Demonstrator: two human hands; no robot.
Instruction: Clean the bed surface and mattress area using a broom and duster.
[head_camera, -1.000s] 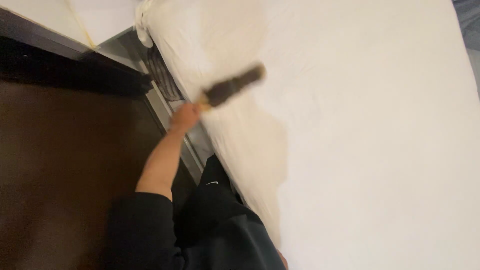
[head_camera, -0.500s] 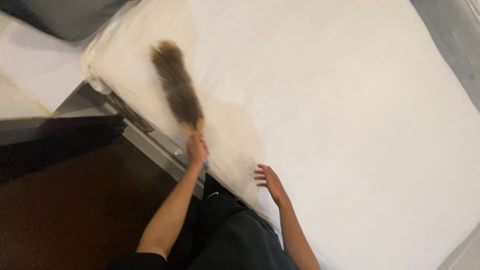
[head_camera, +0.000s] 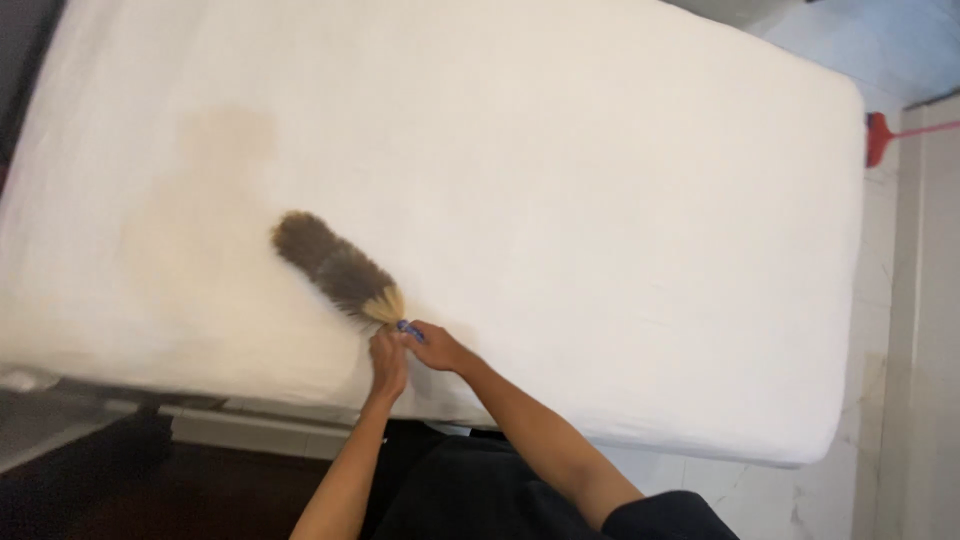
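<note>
Duster (head_camera: 335, 268): brown feather head lying on white mattress (head_camera: 600, 200), near front edge.
Left hand (head_camera: 388, 352): fingers closed round duster handle.
Right hand (head_camera: 435, 347): also gripping handle, touching left.

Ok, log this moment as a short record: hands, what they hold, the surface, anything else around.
left hand: closed on the base of the brush handle
right hand: also at the handle, touching it just beside the left hand
brush: short hand broom, dark bristles with a pale straw base, lying on the sheet, head pointing up-left
mattress: covered in a white sheet, faint yellowish stain to the brush's upper left
red broom: on the tiled floor at the far right edge
</note>
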